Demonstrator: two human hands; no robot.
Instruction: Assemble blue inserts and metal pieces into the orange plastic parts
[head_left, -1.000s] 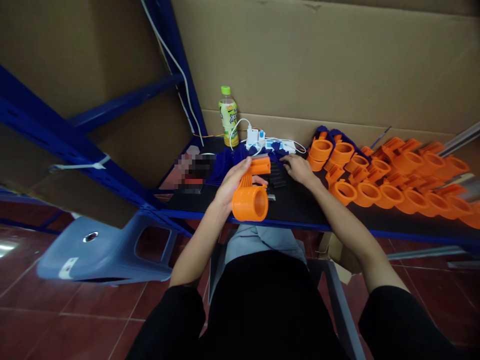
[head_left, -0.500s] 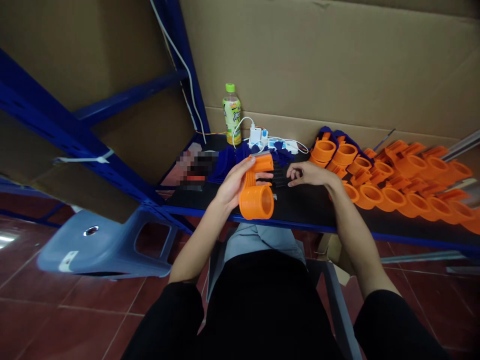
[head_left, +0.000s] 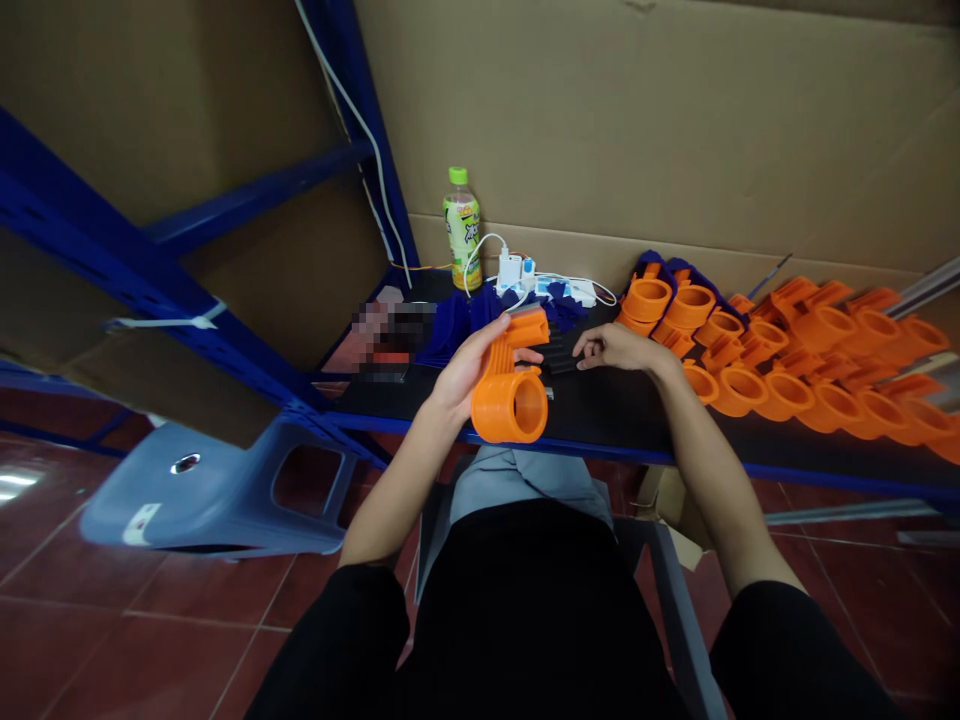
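My left hand (head_left: 463, 372) is closed around an orange plastic part (head_left: 510, 405), held above the front edge of the black-topped shelf. A wide open ring forms its lower end, and a ribbed neck leads up to a smaller block-like end. A thin grey edge shows along the top of that block. Right of it, my right hand (head_left: 607, 347) hovers low over the shelf with bent fingers, a gap showing between thumb and forefinger. Its fingertips are beside several black strips (head_left: 559, 355); whether they touch is hard to see.
Rows of similar orange parts (head_left: 784, 393) cover the right side of the shelf (head_left: 607, 415). Behind my left hand lie dark blue pieces (head_left: 454, 325), a white charger with cables (head_left: 511, 270) and a drink bottle (head_left: 463, 235). A blue-grey stool (head_left: 217, 490) stands at left.
The orange part has tilted slightly, its ring end shifting a little left and turning more towards me. My right hand has barely moved.
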